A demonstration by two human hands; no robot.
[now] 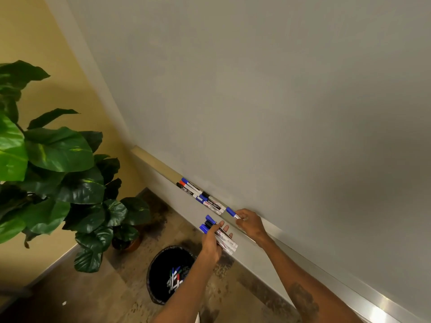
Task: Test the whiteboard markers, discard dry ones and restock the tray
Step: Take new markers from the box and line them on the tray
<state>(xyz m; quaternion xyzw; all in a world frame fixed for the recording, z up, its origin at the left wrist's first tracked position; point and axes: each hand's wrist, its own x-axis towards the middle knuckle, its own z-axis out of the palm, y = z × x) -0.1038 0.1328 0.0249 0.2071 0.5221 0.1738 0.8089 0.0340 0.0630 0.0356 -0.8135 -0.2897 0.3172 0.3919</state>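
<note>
board (256, 89): pale, unmarked, fills the upper right.
plant (58, 159): broad green leaves, potted, on the floor at left.
tray (158, 163): long ledge under the board's lower edge.
bin (161, 269): black, on the floor below the tray.
left hand (211, 243): curled round a bundle (222, 235) of blue- and black-capped markers, just in front of the tray.
right hand (250, 223): pinches one blue marker (232, 212) at the tray, cap pointing left; whether it touches the tray, cannot tell.
tray markers (200, 197): lie lengthwise in the tray, blue, red and black caps, just left of the blue marker.
binned markers (175, 278): loose heap at the bin's bottom.
</note>
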